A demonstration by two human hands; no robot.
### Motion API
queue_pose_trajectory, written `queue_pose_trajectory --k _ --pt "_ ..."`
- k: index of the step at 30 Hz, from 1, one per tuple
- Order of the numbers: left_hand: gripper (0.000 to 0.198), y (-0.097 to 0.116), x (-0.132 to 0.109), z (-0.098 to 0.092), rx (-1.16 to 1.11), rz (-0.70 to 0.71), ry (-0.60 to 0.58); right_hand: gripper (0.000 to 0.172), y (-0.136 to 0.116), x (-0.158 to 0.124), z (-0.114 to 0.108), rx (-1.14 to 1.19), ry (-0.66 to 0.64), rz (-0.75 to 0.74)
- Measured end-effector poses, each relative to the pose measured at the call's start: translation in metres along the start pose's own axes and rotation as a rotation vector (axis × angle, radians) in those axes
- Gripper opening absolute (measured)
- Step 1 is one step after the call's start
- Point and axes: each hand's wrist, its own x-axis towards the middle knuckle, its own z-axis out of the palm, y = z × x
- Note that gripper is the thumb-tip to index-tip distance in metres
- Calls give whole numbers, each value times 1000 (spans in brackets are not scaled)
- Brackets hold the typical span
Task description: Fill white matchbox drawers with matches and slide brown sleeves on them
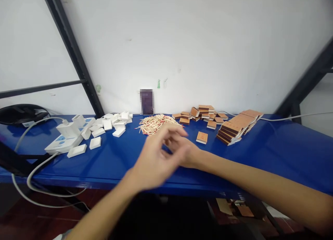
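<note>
Above a glossy blue metal-look tabletop point(111, 163), bare left hand point(152, 163) visually overlaps bare right hand point(192, 154), contact and any grip indeterminable; farther back, one loose heap of red-tipped wooden matchsticks point(156, 123), liable to scatter if knuckles brush it.

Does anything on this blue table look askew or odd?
Yes: the large stack of brown matchboxes at right slants, its layers stepped rather than square. At left, a white cable droops over the front edge of the blue table, which looks untidy.

Red-tipped matches point(154, 125) lie heaped between white trays point(107, 124) and brown matchboxes point(205, 111).
</note>
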Motion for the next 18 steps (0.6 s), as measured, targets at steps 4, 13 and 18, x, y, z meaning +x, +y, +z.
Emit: queue_pose_trajectory --k 4,13,18 --pt "19 -72 27 -35 222 -127 -155 27 42 -41 -7 -175 155 162" --pt "24 -148 54 -64 327 -193 -196 23 49 -52 -2 -69 92 113" --pt "27 -147 53 -61 374 -126 -292 24 38 -14 -7 -87 91 104"
